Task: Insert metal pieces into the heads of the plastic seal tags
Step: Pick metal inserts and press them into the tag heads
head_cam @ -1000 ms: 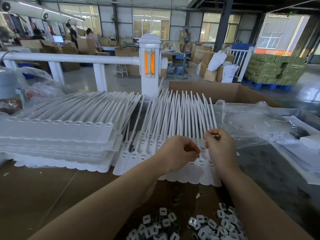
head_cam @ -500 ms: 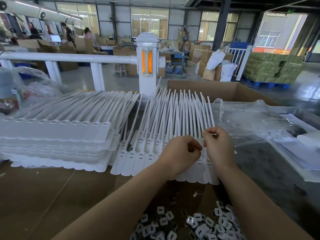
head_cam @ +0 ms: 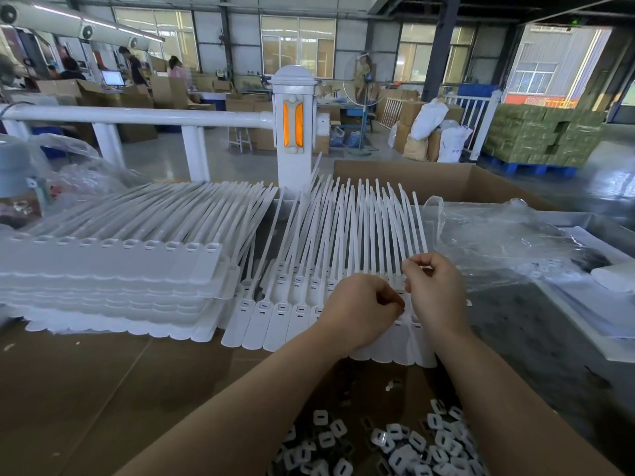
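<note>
A row of joined white seal tags (head_cam: 285, 312) lies across the brown table, heads toward me and straps fanning away. My left hand (head_cam: 359, 310) hovers over the row's right part, curled into a fist with thumb and fingertips pressed together; what it holds is mostly hidden. My right hand (head_cam: 434, 293) is just to its right, thumb and forefinger pinching a white tag near its head. A loose heap of small metal pieces (head_cam: 395, 448) in white frames lies on the table under my forearms.
A tall stack of tag sheets (head_cam: 110, 269) fills the left. Behind stand a white railing post (head_cam: 295, 132) and an open cardboard box (head_cam: 446, 180). A clear plastic bag (head_cam: 508, 242) and a white tray (head_cam: 615, 324) lie to the right.
Both hands stay over the right end of the tag row. The right hand's pinch has risen slightly, and the left fist has closed in toward it.
</note>
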